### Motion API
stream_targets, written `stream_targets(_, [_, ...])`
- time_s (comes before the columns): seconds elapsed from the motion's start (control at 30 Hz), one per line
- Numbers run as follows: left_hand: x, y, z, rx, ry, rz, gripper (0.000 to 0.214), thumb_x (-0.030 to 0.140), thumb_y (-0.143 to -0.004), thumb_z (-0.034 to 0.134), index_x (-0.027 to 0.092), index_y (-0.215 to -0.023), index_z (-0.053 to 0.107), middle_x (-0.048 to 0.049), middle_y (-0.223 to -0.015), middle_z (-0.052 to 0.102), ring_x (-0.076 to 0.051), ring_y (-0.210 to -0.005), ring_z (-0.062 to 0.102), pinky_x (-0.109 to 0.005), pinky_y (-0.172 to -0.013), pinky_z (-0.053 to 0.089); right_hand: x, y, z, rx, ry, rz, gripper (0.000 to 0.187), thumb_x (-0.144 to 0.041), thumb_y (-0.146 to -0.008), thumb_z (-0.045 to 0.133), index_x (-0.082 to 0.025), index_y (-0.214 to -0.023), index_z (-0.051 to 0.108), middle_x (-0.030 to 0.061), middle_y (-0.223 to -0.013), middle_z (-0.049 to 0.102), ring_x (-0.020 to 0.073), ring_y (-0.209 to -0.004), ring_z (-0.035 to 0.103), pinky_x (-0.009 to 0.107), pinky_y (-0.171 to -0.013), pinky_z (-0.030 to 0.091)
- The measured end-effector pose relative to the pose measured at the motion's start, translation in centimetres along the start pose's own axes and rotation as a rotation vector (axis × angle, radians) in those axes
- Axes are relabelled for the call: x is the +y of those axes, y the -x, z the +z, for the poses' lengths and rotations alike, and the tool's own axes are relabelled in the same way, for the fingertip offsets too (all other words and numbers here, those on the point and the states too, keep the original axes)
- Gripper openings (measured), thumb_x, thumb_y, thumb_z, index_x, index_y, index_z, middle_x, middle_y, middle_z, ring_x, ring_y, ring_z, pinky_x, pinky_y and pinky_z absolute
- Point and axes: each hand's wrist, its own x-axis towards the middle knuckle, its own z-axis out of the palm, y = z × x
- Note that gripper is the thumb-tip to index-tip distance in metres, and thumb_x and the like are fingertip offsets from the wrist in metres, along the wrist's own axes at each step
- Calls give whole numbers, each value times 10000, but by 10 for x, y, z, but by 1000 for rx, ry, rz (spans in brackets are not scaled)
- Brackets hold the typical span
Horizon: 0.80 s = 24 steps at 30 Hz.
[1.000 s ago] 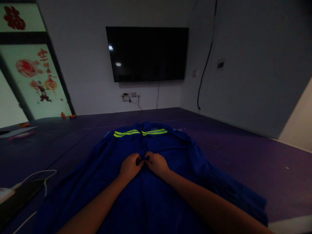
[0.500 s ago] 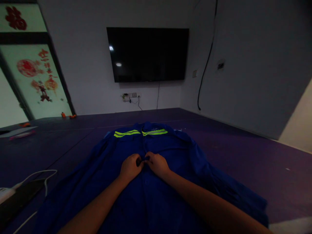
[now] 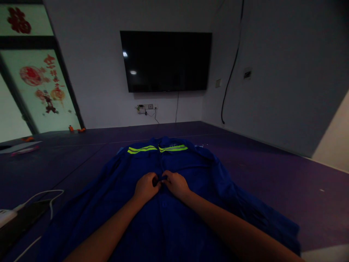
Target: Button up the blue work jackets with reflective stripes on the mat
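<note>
A blue long-sleeved work jacket (image 3: 191, 174) lies spread front side up, its collar at the far end. Yellow-green reflective strips (image 3: 173, 148) cross its chest. At the middle of the front opening, my left hand (image 3: 147, 186) pinches the cloth of one edge. Close against it, my right hand (image 3: 176, 183) grips the other edge between thumb and fingers. The fingertips of both hands meet over a small raised fold; any button there is hidden. Below them a button (image 3: 164, 204) shows faintly on the front band.
The jacket rests on a dark purple surface (image 3: 261, 160). At the lower left are a white power strip (image 3: 7, 217) with a white cable and a dark flat object (image 3: 27, 222). A television (image 3: 167, 62) hangs on the far wall. Small orange objects (image 3: 81, 130) lie near the door.
Both hands stay at the same spot on the front opening, with only slight finger movement. The jacket keeps its place.
</note>
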Motion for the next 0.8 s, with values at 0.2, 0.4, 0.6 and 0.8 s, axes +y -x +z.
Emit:
stream_targets(0.2, [0,0,0,3,-10,16,53,227,-725,540,186,-700,562,-5,-732,601,-128,-690,553,-219,-578,339,-3,2,-2,-7,19,7,216,-289,-838,454,-266,-1026,557,-1,-852,667,156,-833,607,230,-646,373])
stream_targets(0.4, [1,0,0,-9,-30,3,61,240,-727,541,183,-716,562,-6,-752,616,-133,-709,560,-223,-587,341,-2,0,-1,-39,35,16,229,-302,-829,463,-260,-1037,550,4,-862,666,152,-826,609,228,-647,377])
stream_targets(0.6, [1,-1,0,-30,-22,-16,50,227,-724,541,184,-724,567,-7,-755,615,-136,-723,561,-224,-587,338,-3,0,-2,-44,94,10,240,-310,-817,475,-260,-1043,537,11,-877,668,172,-850,611,241,-646,383])
stream_targets(0.8, [0,0,1,12,-18,26,33,208,-707,534,180,-699,548,-7,-736,596,-129,-688,544,-221,-573,328,-4,-2,-4,-61,216,-2,248,-320,-818,477,-255,-1053,518,38,-891,661,193,-847,616,253,-649,392])
